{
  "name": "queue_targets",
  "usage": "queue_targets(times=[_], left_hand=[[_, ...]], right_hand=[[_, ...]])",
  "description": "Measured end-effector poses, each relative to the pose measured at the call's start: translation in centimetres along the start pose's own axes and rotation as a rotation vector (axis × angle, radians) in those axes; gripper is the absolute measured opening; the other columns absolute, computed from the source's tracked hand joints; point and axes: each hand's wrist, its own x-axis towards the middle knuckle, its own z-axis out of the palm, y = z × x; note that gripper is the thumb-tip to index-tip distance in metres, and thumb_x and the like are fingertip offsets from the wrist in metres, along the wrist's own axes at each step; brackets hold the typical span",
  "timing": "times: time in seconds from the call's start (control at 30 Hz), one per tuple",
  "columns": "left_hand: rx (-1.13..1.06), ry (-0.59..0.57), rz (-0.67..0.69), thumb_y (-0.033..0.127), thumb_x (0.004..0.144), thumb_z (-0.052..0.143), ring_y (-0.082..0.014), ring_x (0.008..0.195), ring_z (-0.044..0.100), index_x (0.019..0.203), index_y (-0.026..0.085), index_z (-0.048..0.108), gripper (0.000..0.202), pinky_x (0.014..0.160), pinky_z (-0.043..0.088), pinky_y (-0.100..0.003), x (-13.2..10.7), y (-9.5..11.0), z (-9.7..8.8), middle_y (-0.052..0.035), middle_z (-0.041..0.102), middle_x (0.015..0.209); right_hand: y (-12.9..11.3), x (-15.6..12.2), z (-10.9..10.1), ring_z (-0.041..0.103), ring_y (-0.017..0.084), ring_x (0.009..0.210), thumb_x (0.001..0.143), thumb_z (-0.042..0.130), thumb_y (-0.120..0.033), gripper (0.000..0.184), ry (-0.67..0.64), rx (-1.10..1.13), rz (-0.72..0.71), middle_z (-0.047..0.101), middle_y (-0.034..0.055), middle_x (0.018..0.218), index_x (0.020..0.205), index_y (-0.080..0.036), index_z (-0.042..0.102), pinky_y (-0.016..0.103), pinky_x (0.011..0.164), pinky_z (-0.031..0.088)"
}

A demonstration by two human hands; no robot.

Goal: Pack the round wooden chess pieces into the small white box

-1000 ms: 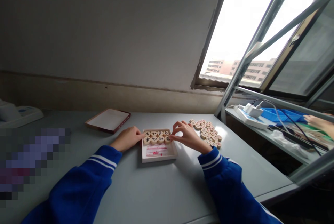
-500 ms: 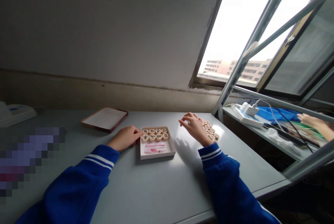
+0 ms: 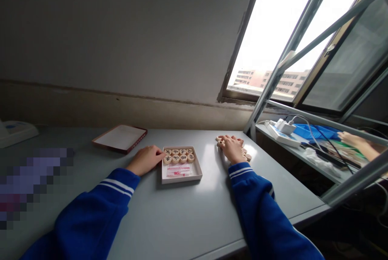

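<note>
Right hand (image 3: 233, 148) lies on top of the pile (image 3: 246, 156) of round pieces, fingers bent down over them. Whether it grips one, I cannot tell. From that hand the box (image 3: 181, 178) is at 9 o'clock, near but apart. Left hand (image 3: 146, 160) is loosely curled and holds nothing; one fingertip touches the box's left side. Two rows (image 3: 178, 155) of pieces fill the box's far end, at 12 o'clock.
</note>
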Motion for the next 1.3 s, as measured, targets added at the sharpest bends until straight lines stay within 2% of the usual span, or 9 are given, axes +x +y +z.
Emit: queue_targets(times=[0.3,0.5,0.6,0.73,0.9,1.03,1.13,1.23,1.3], left_hand=[[0.0,0.004,0.021,0.04,0.078,0.035,-0.0226,0.077,0.059,0.076,0.016,0.067,0.04,0.061,0.034,-0.028,0.0,-0.1,0.1,-0.012,0.067,0.083],[0.056,0.038,-0.014,0.048,0.078,0.03,-0.0218,0.071,0.059,0.067,0.019,0.065,0.046,0.058,0.032,-0.027,-0.4,0.6,-0.1,-0.0094,0.067,0.075],[0.105,0.075,-0.007,0.055,0.078,0.026,-0.0223,0.068,0.059,0.061,0.019,0.064,0.054,0.058,0.031,-0.028,-0.8,1.1,-0.4,-0.0091,0.066,0.068],[0.124,0.087,0.008,0.062,0.076,0.025,-0.0209,0.059,0.057,0.051,0.019,0.059,0.06,0.059,0.033,-0.028,-1.2,1.5,-1.0,-0.0073,0.06,0.052],[0.009,-0.049,0.007,0.064,0.074,0.025,-0.0164,0.052,0.055,0.042,0.018,0.054,0.062,0.059,0.035,-0.025,-1.2,1.1,-1.7,-0.0037,0.057,0.045],[0.03,-0.093,0.005,0.068,0.07,0.029,-0.0168,0.051,0.055,0.043,0.018,0.056,0.062,0.056,0.034,-0.026,-1.0,1.0,-1.5,-0.0045,0.058,0.047],[0.12,-0.084,0.0,0.073,0.063,0.034,-0.0197,0.054,0.056,0.047,0.019,0.059,0.061,0.053,0.032,-0.027,-1.1,1.2,-1.2,-0.0058,0.061,0.052],[0.186,-0.052,-0.019,0.073,0.06,0.037,-0.0222,0.059,0.057,0.051,0.019,0.06,0.06,0.053,0.03,-0.028,-1.3,1.5,-1.1,-0.0075,0.064,0.06],[0.199,-0.052,-0.016,0.072,0.061,0.037,-0.0227,0.06,0.057,0.053,0.019,0.06,0.058,0.053,0.03,-0.028,-1.4,1.6,-1.2,-0.0081,0.064,0.062]], right_hand=[[-0.5,-0.3,-0.6,0.045,0.025,0.095,0.078,0.049,-0.033,0.018,-0.061,0.067,0.052,0.06,0.0046,0.093,0.083,-0.025,0.064,0.041,0.078,0.025],[-3.6,-0.4,-3.0,0.045,0.025,0.095,0.068,0.055,-0.054,0.034,-0.071,0.465,-0.051,0.056,0.0055,0.097,0.084,-0.026,0.066,0.038,0.079,0.031],[-6.5,-1.3,-4.1,0.048,0.02,0.09,0.069,0.056,-0.053,0.035,-0.167,0.637,-0.254,0.056,0.0042,0.093,0.091,-0.026,0.064,0.031,0.074,0.034],[-10.3,-3.4,-4.6,0.049,0.018,0.084,0.069,0.06,-0.048,0.025,-0.268,0.569,-0.548,0.059,-0.0008,0.084,0.087,-0.03,0.063,0.032,0.075,0.03],[-12.7,-5.1,-4.0,0.051,0.015,0.085,0.074,0.061,-0.032,0.017,-0.186,0.52,-0.63,0.062,-0.0005,0.09,0.09,-0.025,0.059,0.031,0.075,0.026],[-12.1,-4.8,-3.7,0.052,0.014,0.08,0.076,0.059,-0.035,0.013,-0.143,0.522,-0.61,0.063,-0.0018,0.081,0.081,-0.023,0.058,0.031,0.075,0.025],[-10.1,-3.3,-3.5,0.051,0.015,0.08,0.08,0.053,-0.038,0.015,-0.059,0.45,-0.518,0.062,-0.0005,0.082,0.079,-0.024,0.06,0.033,0.075,0.027],[-6.9,-1.4,-2.5,0.045,0.021,0.1,0.081,0.05,-0.03,0.017,0.056,0.25,-0.278,0.056,0.0054,0.106,0.094,-0.024,0.059,0.038,0.08,0.028],[-4.6,-0.3,-1.3,0.031,0.027,0.117,0.078,0.053,-0.03,0.034,0.04,0.098,-0.106,0.038,0.011,0.129,0.111,-0.02,0.051,0.044,0.085,0.028]])
